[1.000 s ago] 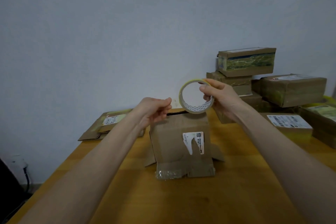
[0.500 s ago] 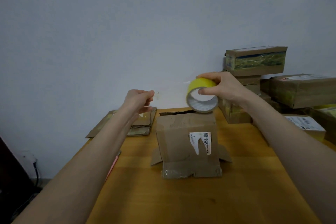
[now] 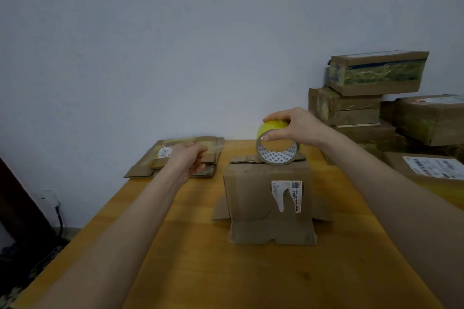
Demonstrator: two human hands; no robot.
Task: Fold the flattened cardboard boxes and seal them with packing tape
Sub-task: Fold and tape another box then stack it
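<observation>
A small brown cardboard box [image 3: 266, 198] stands upright on the wooden table [image 3: 226, 271], with a torn white label on its front and flaps splayed at its base. My right hand [image 3: 296, 128] grips a yellow roll of packing tape [image 3: 275, 143] that rests on the box's top. My left hand [image 3: 188, 159] is out to the left, pinching the end of a clear tape strip [image 3: 218, 148] stretched from the roll.
A stack of flattened cardboard boxes [image 3: 175, 158] lies at the table's back left. Several sealed boxes [image 3: 376, 98] are piled at the back right, one with a shipping label [image 3: 431, 167] nearer. A wall stands behind; a cable [image 3: 59, 218] hangs at the left.
My left hand has pulled away to the left, drawing the tape out. My right hand lowered the roll onto the box top and tipped it.
</observation>
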